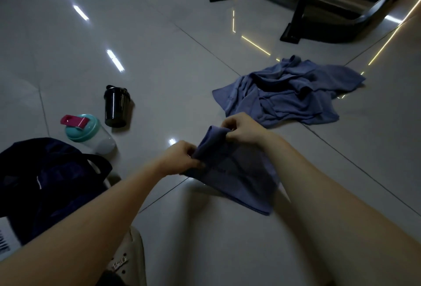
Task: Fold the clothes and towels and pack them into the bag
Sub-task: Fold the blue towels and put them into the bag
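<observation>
A small blue-purple cloth (237,176) hangs above the tiled floor in the middle of the head view, partly folded. My left hand (180,158) grips its left upper edge. My right hand (241,128) pinches the rolled top edge a little farther away. A second blue cloth (291,94) lies crumpled on the floor beyond my right hand. The dark navy bag (45,183) sits at the lower left, slumped, its strap looping over the top.
A black shaker cup (116,107) stands left of centre. A clear bottle with a teal lid and pink flap (88,133) lies tilted beside the bag. Black machine legs (298,12) stand at the far right. A beige shoe (129,260) shows at the bottom.
</observation>
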Demonstrator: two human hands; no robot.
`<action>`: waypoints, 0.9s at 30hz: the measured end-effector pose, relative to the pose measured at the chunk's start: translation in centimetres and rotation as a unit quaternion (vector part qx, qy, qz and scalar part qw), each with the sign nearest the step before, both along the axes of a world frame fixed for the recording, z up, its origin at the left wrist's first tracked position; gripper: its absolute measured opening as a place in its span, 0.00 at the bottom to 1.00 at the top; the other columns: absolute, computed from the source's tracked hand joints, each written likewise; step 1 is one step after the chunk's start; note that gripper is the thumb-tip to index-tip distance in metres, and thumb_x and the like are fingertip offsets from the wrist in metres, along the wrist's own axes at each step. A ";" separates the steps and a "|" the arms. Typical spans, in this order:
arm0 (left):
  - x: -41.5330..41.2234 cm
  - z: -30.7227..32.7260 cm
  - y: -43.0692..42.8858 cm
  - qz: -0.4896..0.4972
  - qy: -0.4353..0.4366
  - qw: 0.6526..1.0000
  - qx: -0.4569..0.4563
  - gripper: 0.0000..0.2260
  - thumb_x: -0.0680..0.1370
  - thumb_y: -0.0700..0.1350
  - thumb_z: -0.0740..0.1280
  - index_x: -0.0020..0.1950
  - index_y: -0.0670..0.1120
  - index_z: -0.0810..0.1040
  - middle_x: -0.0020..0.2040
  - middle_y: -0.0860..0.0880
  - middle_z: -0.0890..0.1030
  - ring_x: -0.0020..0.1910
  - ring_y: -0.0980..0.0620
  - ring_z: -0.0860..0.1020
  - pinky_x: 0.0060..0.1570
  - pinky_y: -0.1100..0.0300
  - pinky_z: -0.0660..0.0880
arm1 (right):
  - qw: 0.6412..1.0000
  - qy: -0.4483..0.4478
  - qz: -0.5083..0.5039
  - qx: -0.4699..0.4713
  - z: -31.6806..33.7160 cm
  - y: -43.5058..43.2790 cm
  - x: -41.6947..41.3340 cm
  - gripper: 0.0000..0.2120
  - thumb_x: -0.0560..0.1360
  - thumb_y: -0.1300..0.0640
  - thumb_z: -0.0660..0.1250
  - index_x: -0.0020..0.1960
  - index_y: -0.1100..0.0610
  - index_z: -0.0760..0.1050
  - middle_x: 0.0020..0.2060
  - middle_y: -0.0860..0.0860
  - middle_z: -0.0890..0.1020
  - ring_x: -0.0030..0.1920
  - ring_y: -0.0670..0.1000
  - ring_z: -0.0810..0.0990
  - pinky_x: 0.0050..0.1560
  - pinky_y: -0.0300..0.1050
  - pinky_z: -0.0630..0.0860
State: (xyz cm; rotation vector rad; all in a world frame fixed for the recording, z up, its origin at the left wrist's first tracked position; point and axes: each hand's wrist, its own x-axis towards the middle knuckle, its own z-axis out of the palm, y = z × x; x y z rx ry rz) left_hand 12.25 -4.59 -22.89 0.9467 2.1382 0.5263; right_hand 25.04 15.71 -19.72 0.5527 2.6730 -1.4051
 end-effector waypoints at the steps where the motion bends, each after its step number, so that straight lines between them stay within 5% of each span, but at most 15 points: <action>1: -0.3 1.3 0.2 0.015 0.011 0.999 0.032 0.15 0.62 0.57 0.74 0.39 0.48 0.81 0.33 0.49 0.79 0.34 0.49 0.78 0.37 0.53 0.74 | 1.000 0.017 -0.020 -0.007 0.8 0.4 0.3 0.03 0.70 0.69 0.65 0.42 0.69 0.75 0.33 0.60 0.74 0.35 0.51 0.71 0.38 0.47 0.66; 3: -0.6 4.5 1.0 0.049 0.017 0.993 0.105 0.13 0.66 0.51 0.77 0.40 0.43 0.81 0.32 0.50 0.77 0.32 0.54 0.75 0.35 0.57 0.72 | 0.995 0.063 -0.074 -0.035 2.3 1.1 0.8 0.03 0.69 0.71 0.63 0.40 0.72 0.71 0.32 0.57 0.70 0.35 0.50 0.67 0.38 0.46 0.63; 6: -0.5 8.8 1.9 0.113 0.030 0.971 0.207 0.06 0.72 0.38 0.76 0.45 0.39 0.82 0.35 0.46 0.80 0.32 0.55 0.77 0.35 0.58 0.76 | 0.968 0.164 -0.165 -0.091 5.1 1.4 1.3 0.08 0.71 0.74 0.62 0.43 0.68 0.78 0.35 0.55 0.78 0.37 0.48 0.76 0.36 0.40 0.73; 9: -0.1 11.2 2.1 0.155 0.060 0.934 0.315 0.04 0.72 0.39 0.76 0.44 0.45 0.83 0.38 0.46 0.84 0.39 0.45 0.83 0.42 0.51 0.79 | 0.936 0.249 -0.220 -0.113 7.2 1.4 1.5 0.14 0.72 0.77 0.61 0.46 0.62 0.81 0.38 0.52 0.82 0.39 0.43 0.81 0.41 0.38 0.78; 13: 1.4 11.1 1.6 0.163 0.093 0.910 0.370 0.08 0.71 0.36 0.73 0.41 0.46 0.77 0.44 0.51 0.85 0.43 0.54 0.83 0.44 0.58 0.80 | 0.922 0.281 -0.240 -0.118 7.5 0.8 2.6 0.13 0.74 0.76 0.63 0.44 0.60 0.80 0.39 0.52 0.82 0.40 0.43 0.81 0.43 0.38 0.79; 15: 2.0 9.3 0.9 0.147 0.058 0.922 0.353 0.10 0.69 0.40 0.74 0.40 0.49 0.74 0.49 0.52 0.85 0.49 0.53 0.84 0.50 0.56 0.81 | 0.935 0.253 -0.226 -0.104 6.0 0.2 3.9 0.07 0.74 0.75 0.63 0.43 0.66 0.77 0.38 0.56 0.81 0.39 0.46 0.79 0.41 0.41 0.78; 18: 3.4 4.8 -1.0 0.088 0.049 0.959 0.267 0.11 0.68 0.43 0.71 0.37 0.55 0.70 0.45 0.51 0.84 0.47 0.48 0.83 0.51 0.50 0.80 | 0.966 0.154 -0.185 -0.089 1.9 -1.2 6.3 0.07 0.71 0.74 0.67 0.39 0.67 0.71 0.35 0.64 0.75 0.38 0.51 0.74 0.41 0.50 0.73; 24: 8.1 -2.8 -5.6 0.011 0.057 0.997 0.053 0.11 0.68 0.40 0.67 0.34 0.50 0.65 0.32 0.53 0.75 0.32 0.53 0.73 0.36 0.55 0.72 | 0.993 -0.064 -0.074 -0.065 -6.0 -6.4 12.2 0.11 0.66 0.65 0.69 0.36 0.57 0.66 0.31 0.50 0.68 0.34 0.49 0.66 0.35 0.43 0.63; 27: 9.0 -3.8 -6.5 -0.024 0.003 1.000 -0.008 0.11 0.67 0.38 0.69 0.36 0.49 0.67 0.34 0.53 0.74 0.32 0.53 0.71 0.34 0.58 0.71 | 0.987 -0.138 -0.034 -0.079 -7.5 -8.0 14.2 0.09 0.61 0.59 0.66 0.35 0.54 0.65 0.30 0.49 0.67 0.32 0.47 0.65 0.33 0.41 0.61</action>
